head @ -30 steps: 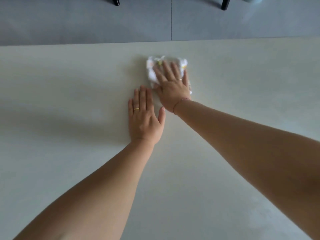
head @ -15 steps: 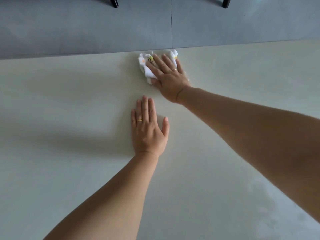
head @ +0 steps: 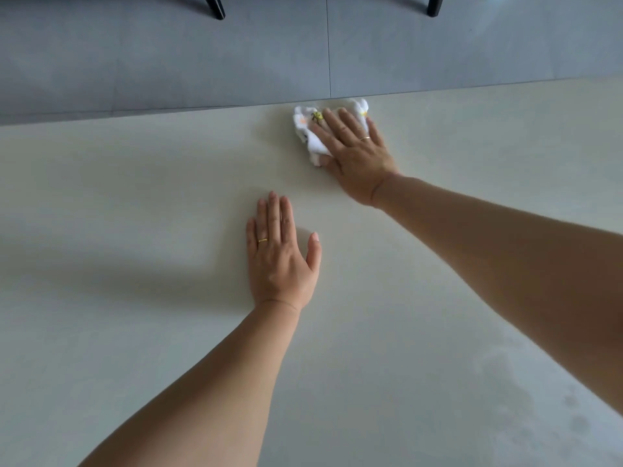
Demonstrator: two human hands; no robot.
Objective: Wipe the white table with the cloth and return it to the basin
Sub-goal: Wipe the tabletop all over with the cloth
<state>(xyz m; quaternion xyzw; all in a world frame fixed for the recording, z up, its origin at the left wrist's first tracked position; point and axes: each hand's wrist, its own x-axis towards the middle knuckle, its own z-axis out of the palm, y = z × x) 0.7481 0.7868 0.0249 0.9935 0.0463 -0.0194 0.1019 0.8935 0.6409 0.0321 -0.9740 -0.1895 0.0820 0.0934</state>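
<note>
So the right hand (head: 357, 156) has shoved the cloth (head: 306, 129) away from the left hand (head: 279, 261). A second ago the two hands were nearly touching, and now the cloth sits right up at the far edge of the white table (head: 135, 197), a touch further right than half a second back. It's not really a grasp: the right hand lies flat on top of the cloth with the fingers (head: 340, 124) straight and spread, pressing it down onto the tabletop. The cloth is a crumpled white thing with little yellow prints, and it bunches out past the fingertips and off to the thumb side. The thumb itself is mostly hidden by the cloth, so I can't tell what it's doing. Back toward the person from that pressing hand, the left hand is well apart from it, palm down, fingers straight and together, holding nothing. There's a gold ring (head: 263, 240) on it, and another ring (head: 364, 138) on the right. Beyond the cloth, past the table edge, there's grey floor (head: 168, 62) and two black legs (head: 214, 6). Way nearer the person, under the right forearm, there's a faint damp-looking smear (head: 505, 382).
</note>
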